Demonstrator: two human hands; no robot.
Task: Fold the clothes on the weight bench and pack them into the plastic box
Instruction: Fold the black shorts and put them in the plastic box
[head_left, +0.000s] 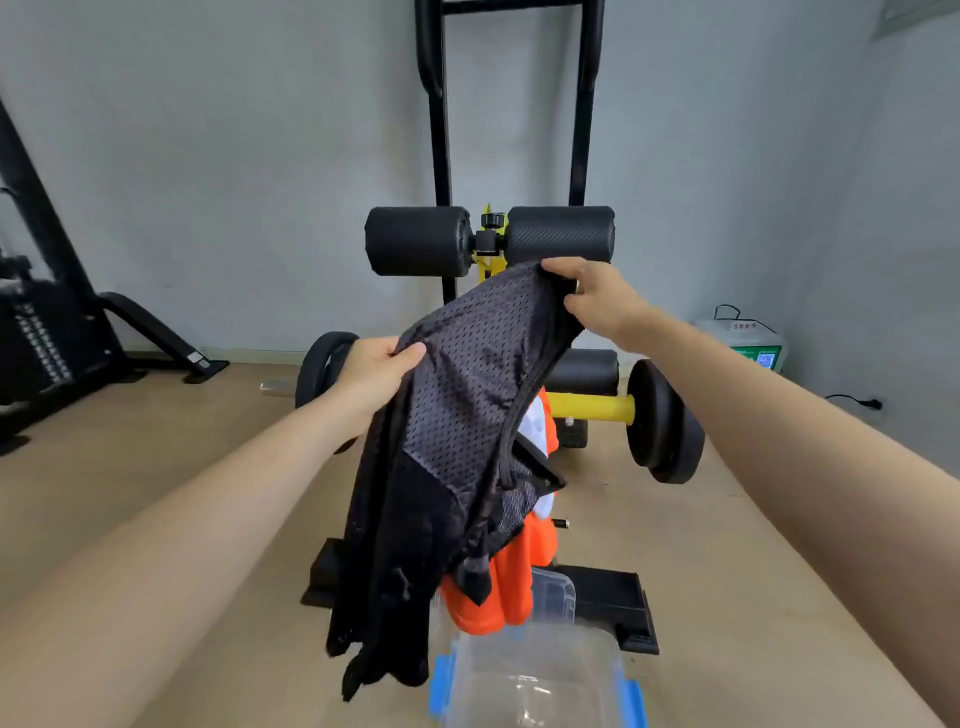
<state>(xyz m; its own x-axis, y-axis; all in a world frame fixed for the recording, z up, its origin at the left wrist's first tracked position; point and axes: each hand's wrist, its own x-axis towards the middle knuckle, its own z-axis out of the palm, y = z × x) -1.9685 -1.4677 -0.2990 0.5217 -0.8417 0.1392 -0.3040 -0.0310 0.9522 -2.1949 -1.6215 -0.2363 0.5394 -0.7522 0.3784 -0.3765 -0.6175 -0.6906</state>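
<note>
Your left hand (374, 371) and right hand (597, 299) both pinch the black mesh garment (457, 415), lifted, unfolded. Orange garment (498, 587) heaped below; plastic box (535, 680) looks unpacked. Early going.

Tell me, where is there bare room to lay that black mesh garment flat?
Bare wooden floor lies left of the weight bench, toward the black rack, and right of it, past the weight plate. The bench is crowded: an orange garment lies on it, and the clear plastic box sits at its near end.

Bare forearms (208, 509) — bare hands (371, 376)
</note>
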